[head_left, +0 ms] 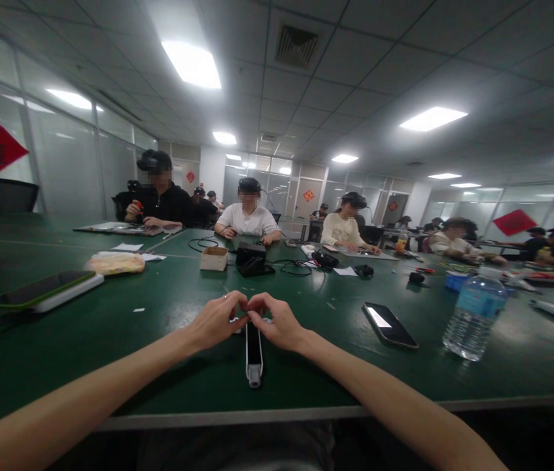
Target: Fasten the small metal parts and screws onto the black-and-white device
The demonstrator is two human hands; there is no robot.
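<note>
A slim device [254, 350] with a black top, white sides and a grey tip lies on the green table in front of me, tip towards me. At its far end my left hand [218, 320] and my right hand [277, 320] meet, fingers curled and fingertips pinched together. Small white bits show beneath the fingers on both sides. What the fingertips grip is hidden, so I cannot tell whether it is the device's end or a small part on it. A ring is on a finger of my left hand.
A phone [389, 324] and a water bottle [475, 314] stand to the right. At left lie a green-edged phone [36, 290] and a wrapped package [117, 263]. A small box [214, 258], a black device [251, 257] and cables are ahead. Several people sit across the table.
</note>
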